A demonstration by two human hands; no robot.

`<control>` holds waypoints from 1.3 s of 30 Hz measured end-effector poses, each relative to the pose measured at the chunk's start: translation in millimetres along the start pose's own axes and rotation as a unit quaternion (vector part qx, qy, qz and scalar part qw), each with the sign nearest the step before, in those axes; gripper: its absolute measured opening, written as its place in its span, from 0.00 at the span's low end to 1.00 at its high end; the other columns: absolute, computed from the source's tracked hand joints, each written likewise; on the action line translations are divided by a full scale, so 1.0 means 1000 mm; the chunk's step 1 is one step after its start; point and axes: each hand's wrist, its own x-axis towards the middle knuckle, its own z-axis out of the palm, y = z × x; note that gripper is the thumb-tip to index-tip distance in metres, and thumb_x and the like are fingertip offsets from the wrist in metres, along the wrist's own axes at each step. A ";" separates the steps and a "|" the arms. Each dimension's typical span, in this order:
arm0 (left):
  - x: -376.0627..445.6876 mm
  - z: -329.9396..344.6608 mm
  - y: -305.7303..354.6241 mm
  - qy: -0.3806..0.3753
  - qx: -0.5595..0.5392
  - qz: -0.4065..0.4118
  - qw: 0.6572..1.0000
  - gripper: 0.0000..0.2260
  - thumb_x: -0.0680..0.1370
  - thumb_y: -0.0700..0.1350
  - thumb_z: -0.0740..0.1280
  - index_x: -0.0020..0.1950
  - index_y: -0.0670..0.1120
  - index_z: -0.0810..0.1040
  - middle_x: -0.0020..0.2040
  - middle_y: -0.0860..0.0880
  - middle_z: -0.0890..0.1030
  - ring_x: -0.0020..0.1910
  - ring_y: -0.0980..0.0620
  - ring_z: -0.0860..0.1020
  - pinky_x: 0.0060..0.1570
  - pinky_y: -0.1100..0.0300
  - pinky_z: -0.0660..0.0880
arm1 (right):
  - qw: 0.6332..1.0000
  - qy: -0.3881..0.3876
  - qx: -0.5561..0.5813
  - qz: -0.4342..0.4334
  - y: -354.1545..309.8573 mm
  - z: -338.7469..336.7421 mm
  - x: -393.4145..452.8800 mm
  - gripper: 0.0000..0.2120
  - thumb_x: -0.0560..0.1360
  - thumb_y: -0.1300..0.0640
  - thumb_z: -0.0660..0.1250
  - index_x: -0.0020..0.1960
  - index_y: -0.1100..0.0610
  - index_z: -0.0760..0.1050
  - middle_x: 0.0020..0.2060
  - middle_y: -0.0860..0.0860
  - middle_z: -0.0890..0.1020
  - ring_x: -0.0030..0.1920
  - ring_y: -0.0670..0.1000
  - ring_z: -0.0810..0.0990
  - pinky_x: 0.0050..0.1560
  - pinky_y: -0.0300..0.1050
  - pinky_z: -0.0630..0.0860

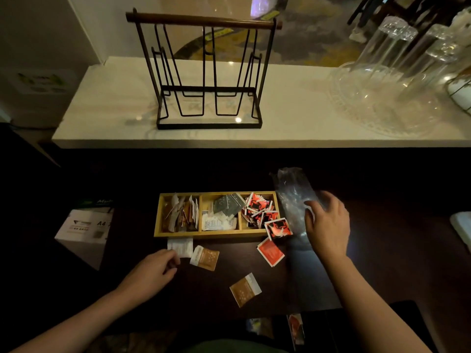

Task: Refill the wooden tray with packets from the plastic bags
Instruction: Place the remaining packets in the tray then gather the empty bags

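Head view: a wooden tray (216,234) with three compartments sits on the dark worktop (318,289), near its far edge. Its left compartment holds brown and white packets (182,214) standing on edge, the middle one grey and white packets (224,212), the right one red and black packets (260,207). A clear plastic bag (293,197) lies just beside the tray's right end, and the right hand (327,225) rests on it with fingers loosely curled over the plastic; whether they actually grip it I cannot tell. One red and black packet (278,228) leans over the tray's near right corner, touching the bag. The left hand (150,273) pinches a white packet (182,247) at its near edge, just in front of the tray's left compartment. A brown packet (205,258) lies touching that white one, another brown packet (245,289) lies nearer the worktop's near edge, and a red packet (270,252) lies between the hands. Beyond, a pale counter (114,110) carries a black wire rack (209,72) and glassware (395,80).
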 end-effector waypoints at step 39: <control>0.020 0.026 -0.012 -0.008 0.189 0.108 0.976 0.31 0.71 0.44 0.71 0.71 0.62 0.63 0.76 0.51 0.62 0.74 0.47 0.61 0.68 0.44 0.63 | 0.534 -0.240 0.618 0.525 -0.057 0.018 -0.023 0.07 0.80 0.61 0.59 0.54 0.60 0.74 0.28 0.51 0.84 0.29 0.47 0.83 0.26 0.41 0.78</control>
